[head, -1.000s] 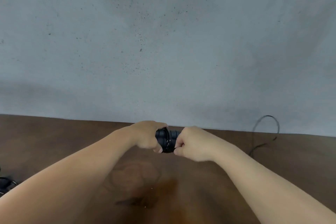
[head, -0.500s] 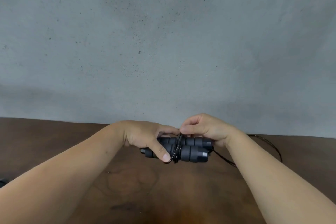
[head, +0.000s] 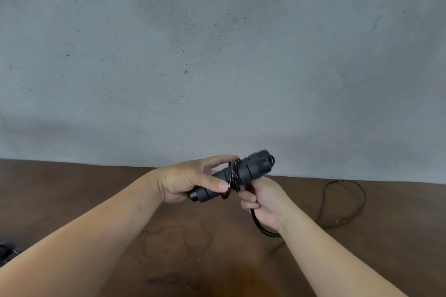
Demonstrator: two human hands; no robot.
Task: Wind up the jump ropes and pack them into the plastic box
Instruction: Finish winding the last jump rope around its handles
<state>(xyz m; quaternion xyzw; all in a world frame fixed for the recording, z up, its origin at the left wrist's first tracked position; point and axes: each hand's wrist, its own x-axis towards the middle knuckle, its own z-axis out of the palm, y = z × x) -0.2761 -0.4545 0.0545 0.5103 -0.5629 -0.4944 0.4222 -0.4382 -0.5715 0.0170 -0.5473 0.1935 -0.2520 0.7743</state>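
handles above table, wall behind

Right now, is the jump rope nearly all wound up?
Partly. A few cord turns already circle the paired black handles, which the left hand grips. The right hand grips the cord for another wrap. A loose loop still lies on the brown table. No plastic box is in view, so packing remains.

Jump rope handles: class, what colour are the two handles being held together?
Dark grey to black, seen in the head view: the jump rope handles, ringed with grooves.
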